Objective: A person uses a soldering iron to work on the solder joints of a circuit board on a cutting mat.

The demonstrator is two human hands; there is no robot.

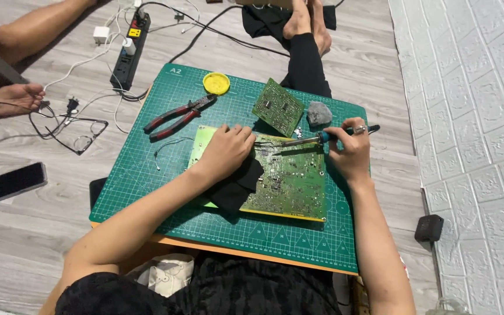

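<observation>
A large green circuit board (290,184) lies on a green cutting mat (164,192). My left hand (227,150) rests on the board's upper left part, fingers curled over a thin wire or solder strand, with a black cloth (237,186) under the wrist. My right hand (348,151) grips a soldering iron (322,137) with a blue handle. Its metal tip points left and touches the board beside my left fingers.
A smaller green circuit board (277,107), a grey wad (319,114), red-handled pliers (176,116) and a yellow lid (216,83) lie on the mat. A power strip (129,52), cables, glasses (83,140) and a phone (14,182) lie on the floor. Other people's feet (7,96) and legs (307,41) are nearby.
</observation>
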